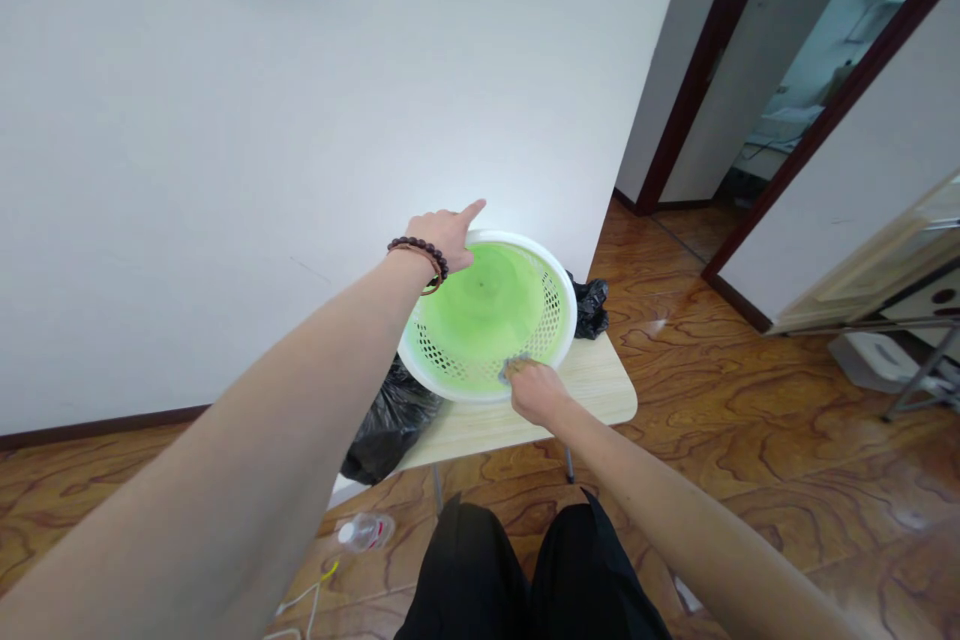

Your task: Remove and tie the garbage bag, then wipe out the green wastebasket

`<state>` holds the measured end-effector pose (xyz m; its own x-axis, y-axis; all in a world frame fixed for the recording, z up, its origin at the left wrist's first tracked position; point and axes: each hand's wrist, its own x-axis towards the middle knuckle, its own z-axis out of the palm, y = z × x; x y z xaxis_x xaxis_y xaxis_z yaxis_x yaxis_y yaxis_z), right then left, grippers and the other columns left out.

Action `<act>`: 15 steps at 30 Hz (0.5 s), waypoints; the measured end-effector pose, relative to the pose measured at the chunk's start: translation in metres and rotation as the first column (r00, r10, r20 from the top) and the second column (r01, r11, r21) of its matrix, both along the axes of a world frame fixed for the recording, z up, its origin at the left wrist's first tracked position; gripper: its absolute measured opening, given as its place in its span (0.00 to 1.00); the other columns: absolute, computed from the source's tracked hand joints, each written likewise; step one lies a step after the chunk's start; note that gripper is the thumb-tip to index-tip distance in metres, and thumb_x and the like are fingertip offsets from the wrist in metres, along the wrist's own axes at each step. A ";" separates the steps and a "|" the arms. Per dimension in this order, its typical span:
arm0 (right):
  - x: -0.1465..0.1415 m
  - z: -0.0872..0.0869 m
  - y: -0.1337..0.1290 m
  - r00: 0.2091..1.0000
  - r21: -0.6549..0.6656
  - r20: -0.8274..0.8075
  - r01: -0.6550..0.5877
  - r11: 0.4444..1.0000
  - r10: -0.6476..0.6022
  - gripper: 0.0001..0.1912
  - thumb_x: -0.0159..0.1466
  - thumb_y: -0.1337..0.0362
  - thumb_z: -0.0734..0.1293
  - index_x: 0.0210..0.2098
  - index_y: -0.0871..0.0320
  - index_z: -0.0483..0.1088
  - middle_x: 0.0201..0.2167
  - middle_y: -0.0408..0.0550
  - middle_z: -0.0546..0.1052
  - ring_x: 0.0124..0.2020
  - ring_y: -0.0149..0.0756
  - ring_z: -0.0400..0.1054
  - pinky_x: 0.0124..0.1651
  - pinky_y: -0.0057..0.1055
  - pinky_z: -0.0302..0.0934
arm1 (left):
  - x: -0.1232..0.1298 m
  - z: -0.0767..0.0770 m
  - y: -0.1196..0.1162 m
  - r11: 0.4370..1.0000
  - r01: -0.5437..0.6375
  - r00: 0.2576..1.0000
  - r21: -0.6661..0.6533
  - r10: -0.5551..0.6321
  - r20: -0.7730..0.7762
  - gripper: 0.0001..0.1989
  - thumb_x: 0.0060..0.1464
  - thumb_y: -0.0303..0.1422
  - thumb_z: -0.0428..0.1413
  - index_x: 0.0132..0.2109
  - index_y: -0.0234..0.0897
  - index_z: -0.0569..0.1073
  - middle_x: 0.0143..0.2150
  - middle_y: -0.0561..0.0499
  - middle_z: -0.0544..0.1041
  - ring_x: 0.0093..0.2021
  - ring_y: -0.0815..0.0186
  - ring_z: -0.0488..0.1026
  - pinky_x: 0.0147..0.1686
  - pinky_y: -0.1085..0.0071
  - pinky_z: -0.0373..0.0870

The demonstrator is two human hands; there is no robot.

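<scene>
A round plastic colander basket (pixel 491 295), green inside with a white rim and a perforated wall, rests tilted on a small pale table. My left hand (pixel 444 235), wearing a beaded bracelet (pixel 420 250), grips the far-left rim. Its thumb side lies inside the rim, one finger points out past it, and the other fingers are hidden. At the near-right inner wall, my right hand (pixel 536 390) is closed around a small grey cloth-like piece (pixel 507 370), pressing it on the holes. Most of that piece is covered by the fingers.
Black plastic bags (pixel 394 425) lie left of the basket, and another black bag (pixel 591 308) is at its right. The pale table (pixel 604 380) stands against a white wall (pixel 300 120). A clear bottle (pixel 366 532) and a white cable (pixel 311 600) lie on the wooden floor.
</scene>
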<state>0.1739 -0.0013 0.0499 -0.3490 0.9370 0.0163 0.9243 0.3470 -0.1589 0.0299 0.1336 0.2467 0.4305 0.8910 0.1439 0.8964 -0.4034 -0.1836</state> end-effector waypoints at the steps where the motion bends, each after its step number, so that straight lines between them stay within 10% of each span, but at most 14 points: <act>1: 0.000 -0.002 -0.001 1.000 0.007 0.001 -0.014 1.000 0.014 0.20 0.58 0.72 0.57 0.47 0.66 0.71 0.47 0.59 0.74 0.49 0.44 0.67 0.51 0.35 0.60 | 0.002 -0.001 0.004 1.000 0.010 1.000 -0.029 -0.010 -0.012 0.39 0.47 0.36 0.52 0.66 0.49 0.50 0.49 0.44 0.75 0.44 0.54 0.73 0.40 0.64 0.67; 7: 0.008 -0.017 0.002 0.997 -0.002 -0.075 -0.023 1.000 0.023 0.22 0.60 0.72 0.56 0.52 0.64 0.68 0.53 0.57 0.71 0.55 0.40 0.63 0.56 0.33 0.55 | 0.015 -0.014 0.017 0.973 0.159 0.985 -0.168 -0.145 0.089 0.25 0.44 0.33 0.50 0.53 0.46 0.72 0.38 0.48 0.78 0.36 0.61 0.74 0.32 0.71 0.67; 15: 0.009 -0.020 0.010 0.986 -0.020 -0.166 -0.002 1.000 -0.001 0.20 0.60 0.71 0.57 0.50 0.62 0.70 0.53 0.53 0.72 0.54 0.38 0.64 0.56 0.33 0.55 | 0.020 -0.014 0.019 0.980 0.085 0.995 -0.177 -0.075 0.066 0.22 0.42 0.33 0.50 0.46 0.43 0.75 0.35 0.47 0.78 0.33 0.63 0.73 0.29 0.73 0.65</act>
